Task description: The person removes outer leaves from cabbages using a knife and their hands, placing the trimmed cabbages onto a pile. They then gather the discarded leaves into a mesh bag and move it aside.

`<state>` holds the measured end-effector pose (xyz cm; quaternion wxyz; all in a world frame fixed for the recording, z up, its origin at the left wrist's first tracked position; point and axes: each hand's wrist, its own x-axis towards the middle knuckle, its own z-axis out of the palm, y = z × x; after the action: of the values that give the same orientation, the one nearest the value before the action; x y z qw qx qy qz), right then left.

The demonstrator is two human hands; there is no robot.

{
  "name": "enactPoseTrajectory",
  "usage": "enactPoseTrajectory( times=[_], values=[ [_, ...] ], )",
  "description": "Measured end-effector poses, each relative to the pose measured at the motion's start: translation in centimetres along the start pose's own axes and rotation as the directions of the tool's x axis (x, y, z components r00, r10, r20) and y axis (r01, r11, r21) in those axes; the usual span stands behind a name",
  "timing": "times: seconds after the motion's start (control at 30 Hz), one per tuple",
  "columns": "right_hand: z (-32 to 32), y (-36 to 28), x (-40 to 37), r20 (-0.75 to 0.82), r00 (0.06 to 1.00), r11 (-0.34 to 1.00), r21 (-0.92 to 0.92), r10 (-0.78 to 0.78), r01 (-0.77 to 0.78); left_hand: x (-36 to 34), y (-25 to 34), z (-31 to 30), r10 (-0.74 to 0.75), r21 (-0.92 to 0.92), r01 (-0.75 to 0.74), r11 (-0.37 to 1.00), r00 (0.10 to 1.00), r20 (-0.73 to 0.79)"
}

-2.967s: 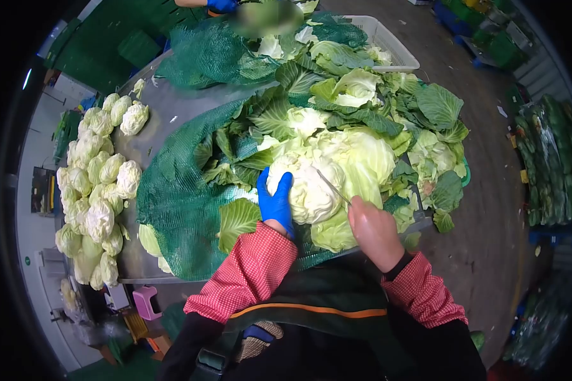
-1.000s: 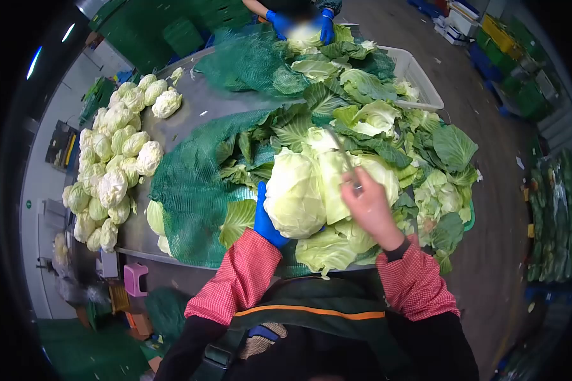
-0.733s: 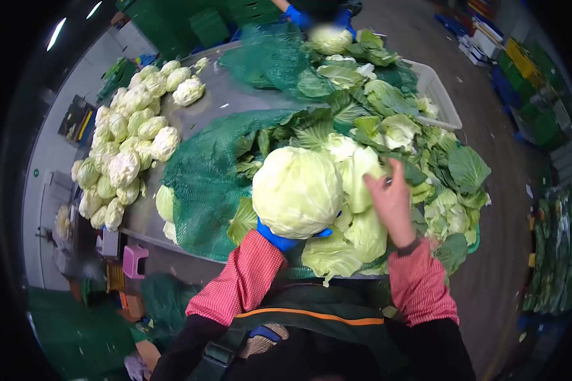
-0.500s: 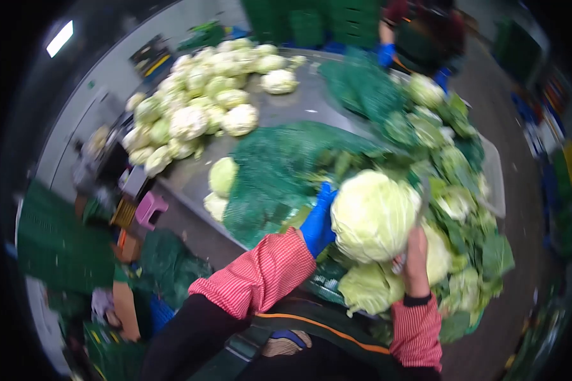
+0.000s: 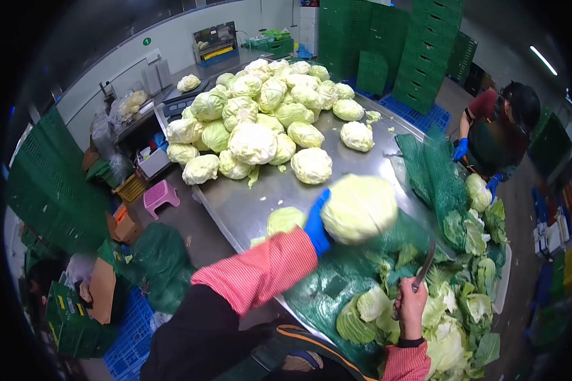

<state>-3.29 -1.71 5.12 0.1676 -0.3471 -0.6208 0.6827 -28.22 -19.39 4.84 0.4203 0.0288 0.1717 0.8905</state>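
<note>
My left hand (image 5: pixel 318 223), in a blue glove, holds a large pale green cabbage (image 5: pixel 360 209) from its left side, raised over the metal table (image 5: pixel 235 206). In my bare right hand (image 5: pixel 411 305) is a knife (image 5: pixel 426 267), its blade pointing up and slightly right, apart from the cabbage. Under and around that hand lie loose green leaves (image 5: pixel 486 305) and more cabbage pieces. A green net (image 5: pixel 324 292) spreads below the held cabbage. One cabbage (image 5: pixel 285 220) rests on the table just left of my gloved hand.
A large heap of cabbages (image 5: pixel 254 114) covers the table's far left. Across the table at right, a person (image 5: pixel 502 133) in blue gloves touches a cabbage near another green net (image 5: pixel 435 171). Green crates (image 5: pixel 426 51) stand behind. A pink stool (image 5: pixel 161 198) is on the floor at left.
The view has swung toward the heap. My left hand has carried the cabbage up and away from the leaves, and my right hand with the knife has separated from it.
</note>
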Motion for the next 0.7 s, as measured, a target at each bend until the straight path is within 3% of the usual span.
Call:
enactPoseTrajectory(
  times=[0.03,0.13,0.17,0.2,0.23,0.3,0.37,0.4,0.47,0.5,0.53,0.57,0.6,0.63,0.7],
  values=[
    [0.9,-0.1,0.7,-0.028,1.000,1.000,-0.011,-0.002,0.002,2.4,3.4,-2.1,0.101,0.050,-0.104,0.993,0.993,0.058],
    [2.9,0.2,1.2,-0.006,0.999,0.987,-0.154,-0.049,0.047,5.4,13.7,-1.8,0.285,0.163,-0.261,0.951,0.948,-0.143],
    [3.3,0.6,1.0,-0.001,0.998,0.978,-0.202,-0.061,0.060,9.8,17.8,-7.1,0.381,0.219,-0.357,0.908,0.922,-0.077],
    [3.5,1.5,1.1,-0.022,0.999,0.975,-0.216,-0.045,0.039,11.0,20.7,-7.6,0.412,0.226,-0.366,0.903,0.886,-0.212],
    [3.7,1.9,0.8,-0.037,0.998,0.975,-0.217,-0.044,0.035,10.8,22.2,-5.6,0.448,0.190,-0.408,0.893,0.850,-0.278],
    [3.7,2.2,0.4,-0.090,0.995,0.977,-0.212,-0.046,0.026,11.3,24.5,-4.3,0.554,0.302,-0.474,0.827,0.780,-0.291],
    [3.6,1.8,0.0,-0.179,0.982,0.985,-0.171,-0.057,0.026,12.8,23.7,-1.9,0.498,0.307,-0.394,0.866,0.733,-0.463],
    [3.4,1.6,-0.1,-0.223,0.973,0.992,-0.123,-0.056,0.029,12.7,21.5,-0.6,0.513,0.434,-0.343,0.833,0.771,-0.377],
    [2.9,1.5,-0.1,-0.314,0.948,0.999,-0.024,-0.054,0.049,13.2,16.6,-2.0,0.186,0.367,-0.179,0.913,0.982,0.016],
    [2.6,1.5,-0.1,-0.359,0.932,0.998,0.025,-0.048,0.061,11.8,12.0,-3.2,-0.061,0.389,-0.020,0.921,0.979,0.194],
    [2.3,1.6,-0.1,-0.399,0.916,0.994,0.075,-0.042,0.078,8.5,6.2,0.3,-0.278,0.474,0.177,0.863,0.949,0.151],
    [1.9,1.8,-0.2,-0.410,0.912,0.993,0.099,-0.021,0.067,6.4,1.9,0.8,-0.538,0.634,0.366,0.681,0.837,0.096],
    [1.6,1.9,-0.3,-0.413,0.911,0.991,0.123,-0.002,0.058,3.9,-1.8,2.4,-0.703,0.645,0.556,0.524,0.710,-0.041],
    [1.2,2.1,-0.4,-0.412,0.911,0.988,0.147,0.016,0.049,2.8,-5.7,0.9,-0.817,0.693,0.633,0.345,0.566,-0.111],
    [0.0,2.6,-0.7,-0.394,0.919,0.986,0.156,0.012,0.054,2.7,-11.9,-2.9,-0.836,0.507,0.813,0.286,0.471,-0.283]
  ],
)
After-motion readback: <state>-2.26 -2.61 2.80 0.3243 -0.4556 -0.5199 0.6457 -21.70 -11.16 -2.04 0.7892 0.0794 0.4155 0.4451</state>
